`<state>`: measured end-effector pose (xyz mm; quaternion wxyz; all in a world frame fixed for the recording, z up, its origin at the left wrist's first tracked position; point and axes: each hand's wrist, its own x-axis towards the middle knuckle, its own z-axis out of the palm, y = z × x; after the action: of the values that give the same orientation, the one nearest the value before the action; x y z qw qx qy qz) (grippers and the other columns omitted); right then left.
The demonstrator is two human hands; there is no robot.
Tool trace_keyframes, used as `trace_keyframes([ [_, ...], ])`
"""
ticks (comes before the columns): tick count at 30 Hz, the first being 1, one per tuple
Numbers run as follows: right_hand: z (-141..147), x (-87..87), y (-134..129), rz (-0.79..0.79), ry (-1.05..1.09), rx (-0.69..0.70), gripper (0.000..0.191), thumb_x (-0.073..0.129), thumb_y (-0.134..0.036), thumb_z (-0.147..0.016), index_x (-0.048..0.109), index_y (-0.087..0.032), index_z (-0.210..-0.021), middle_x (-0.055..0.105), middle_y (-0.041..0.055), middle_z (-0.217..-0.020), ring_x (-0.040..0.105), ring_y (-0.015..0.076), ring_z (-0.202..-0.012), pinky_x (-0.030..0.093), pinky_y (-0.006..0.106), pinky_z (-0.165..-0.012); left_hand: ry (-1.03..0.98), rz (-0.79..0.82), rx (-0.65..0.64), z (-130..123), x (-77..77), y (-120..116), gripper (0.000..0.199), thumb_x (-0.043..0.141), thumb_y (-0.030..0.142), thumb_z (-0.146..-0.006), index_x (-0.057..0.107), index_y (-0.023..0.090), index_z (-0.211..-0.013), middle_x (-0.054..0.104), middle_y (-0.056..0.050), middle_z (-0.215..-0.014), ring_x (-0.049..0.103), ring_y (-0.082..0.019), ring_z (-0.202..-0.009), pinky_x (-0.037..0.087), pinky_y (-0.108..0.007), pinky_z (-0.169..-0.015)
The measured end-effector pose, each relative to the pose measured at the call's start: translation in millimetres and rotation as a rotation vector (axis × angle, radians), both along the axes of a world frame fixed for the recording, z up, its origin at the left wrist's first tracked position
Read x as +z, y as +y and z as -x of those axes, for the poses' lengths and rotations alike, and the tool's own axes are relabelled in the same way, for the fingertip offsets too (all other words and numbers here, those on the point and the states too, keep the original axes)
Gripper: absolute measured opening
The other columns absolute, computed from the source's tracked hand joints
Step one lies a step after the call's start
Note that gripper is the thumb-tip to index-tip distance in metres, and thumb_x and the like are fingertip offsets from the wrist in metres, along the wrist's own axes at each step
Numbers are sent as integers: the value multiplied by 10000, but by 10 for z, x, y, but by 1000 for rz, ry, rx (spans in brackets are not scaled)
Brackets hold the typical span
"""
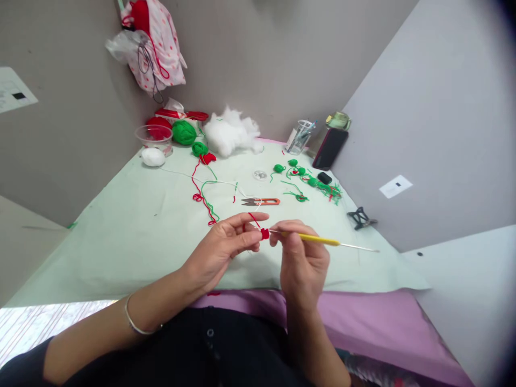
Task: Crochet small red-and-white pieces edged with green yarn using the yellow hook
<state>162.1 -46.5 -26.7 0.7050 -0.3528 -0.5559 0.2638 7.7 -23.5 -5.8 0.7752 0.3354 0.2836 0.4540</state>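
Between thumb and fingers, my left hand (228, 240) pinches a small red crochet piece (265, 234), with red yarn (253, 219) running up over its index finger. My right hand (304, 258) is closed around the yellow handle of a crochet hook (318, 238). The hook's tip points left and meets the red piece; whether it sits inside a stitch is too small to tell. Just beyond both hands lie thread snips (261, 201) with orange handles. White yarn (226, 181) trails across the table toward my left hand.
White stuffing (231, 131), green yarn balls (184, 132) and a clear plastic bowl (154, 141) stand at the back left. Small green crochet pieces (312, 181) lie at right. Behind them are a phone (330, 149) and a pen cup (299, 138). Walls enclose the table.
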Motion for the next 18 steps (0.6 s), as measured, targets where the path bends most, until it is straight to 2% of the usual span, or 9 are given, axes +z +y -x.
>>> trace_keyframes([
  [2,13,-9,0,-6,-74,-4,199,592,-183,-1013,771,-266,-1040,753,24,-949,696,151,-840,575,298,-720,40,-57,-1,-14,13,-27,299,869,206,-802,832,219,-1099,676,25,-750,619,-86,-727,490,-203,-764],
  [5,40,-67,-19,-47,-202,-71,257,579,-132,-1008,761,-286,-1103,759,23,-973,717,159,-887,596,303,-743,46,-45,17,-33,-2,-44,286,876,233,-800,834,205,-1081,735,-3,-840,636,-100,-775,502,-226,-805],
  [7,58,-121,-33,-136,-356,-175,299,618,-103,-979,757,-295,-1160,751,37,-1020,720,171,-923,608,314,-754,12,-1,17,-39,-30,-33,329,883,244,-797,823,207,-1118,741,-8,-848,643,-105,-790,510,-232,-816],
  [10,63,-161,-36,-283,-517,-334,343,670,-89,-941,760,-301,-1195,749,59,-1083,726,190,-960,622,339,-787,-59,109,-50,-31,-64,6,370,874,224,-802,807,183,-1163,737,-23,-875,647,-105,-800,525,-236,-835],
  [12,41,-132,-26,-218,-419,-325,270,639,-108,-964,767,-275,-1134,747,46,-994,723,171,-871,616,328,-757,-83,176,-77,-12,-61,33,331,870,183,-788,819,149,-1113,732,-35,-896,638,-94,-778,530,-225,-814],
  [14,11,-75,-14,-72,-191,-235,193,588,-157,-1004,756,-241,-1048,718,23,-889,686,133,-721,593,299,-680,-80,189,-57,5,-42,46,298,873,157,-768,828,141,-1062,715,-24,-869,623,-88,-746,526,-222,-786],
  [16,-3,-31,-8,32,-4,-137,198,544,-213,-1034,737,-227,-994,690,10,-845,628,103,-606,556,276,-597,-43,127,0,5,-24,37,307,876,169,-768,827,167,-1071,695,-2,-829,615,-96,-749,519,-238,-797],
  [18,16,-31,-8,43,-43,-100,190,554,-224,-1030,740,-233,-993,700,19,-863,650,117,-643,563,286,-607,15,15,71,-16,-24,11,393,883,182,-768,807,207,-1152,683,20,-794,613,-108,-769,503,-250,-820],
])
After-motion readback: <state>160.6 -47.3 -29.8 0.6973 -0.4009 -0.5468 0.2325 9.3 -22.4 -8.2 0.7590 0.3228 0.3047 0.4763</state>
